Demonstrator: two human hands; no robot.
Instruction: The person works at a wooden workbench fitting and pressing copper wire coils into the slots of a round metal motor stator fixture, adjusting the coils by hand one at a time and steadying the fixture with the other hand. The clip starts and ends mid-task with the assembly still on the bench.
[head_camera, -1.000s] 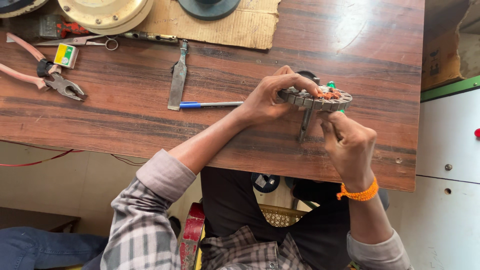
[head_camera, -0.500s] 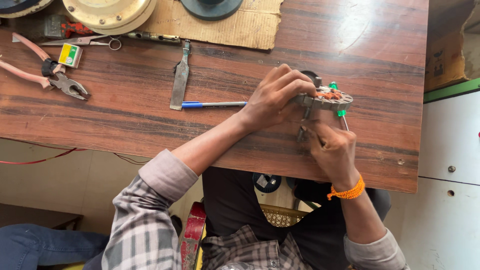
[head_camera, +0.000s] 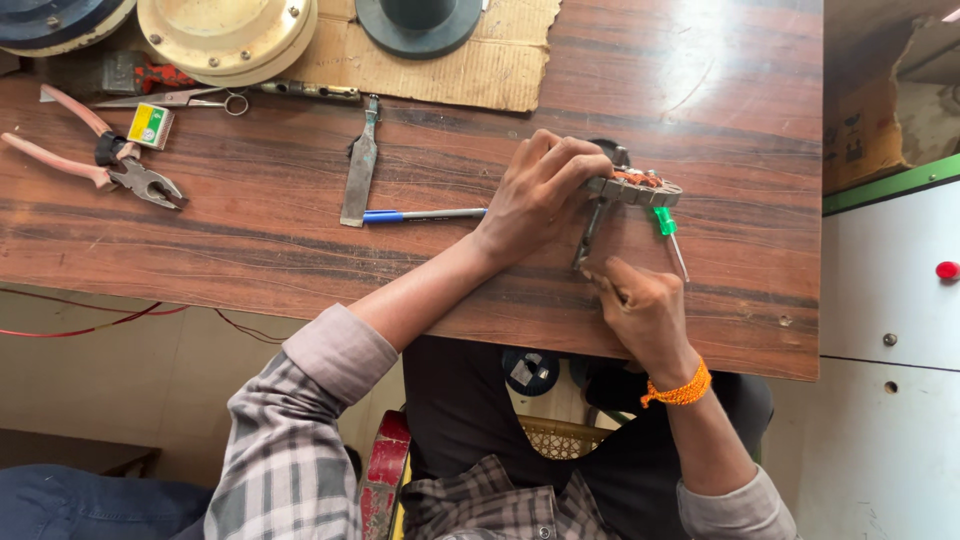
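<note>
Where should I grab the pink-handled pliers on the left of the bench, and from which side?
Take the pliers by the two pink handles, coming from the left end of the wooden table. The handles splay apart there with bare wood around them, while the metal nose points right, towards the flat blade. Both hands are busy elsewhere.

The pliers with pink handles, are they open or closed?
Open. The pliers lie flat on the table with handles spread apart.

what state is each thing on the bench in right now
left hand: gripping the metal part
right hand: closed on a thin tool, tip under the part
screwdriver: lying loose
pen: lying flat
pliers: jaws slightly open
scissors: shut
</note>
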